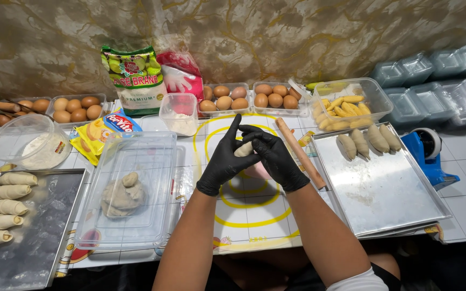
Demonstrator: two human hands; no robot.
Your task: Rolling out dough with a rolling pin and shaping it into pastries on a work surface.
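Both my hands wear black gloves and meet over a white mat with yellow rings [254, 215]. My left hand [223, 161] and my right hand [277, 159] together hold a small pale piece of dough [243, 150] between their fingers. A wooden rolling pin [300, 152] lies just right of my right hand. To the left, a clear plastic tub [152, 156] holds a lump of dough [121, 195].
A metal tray [389, 194] on the right carries several wrapped dough rolls [368, 141]; another tray [44, 237] on the left holds more. At the back stand egg cartons [223, 98], a tub of peeled bananas [346, 110], flour bags, a flour bowl [28, 143], and a blue tape dispenser [427, 156].
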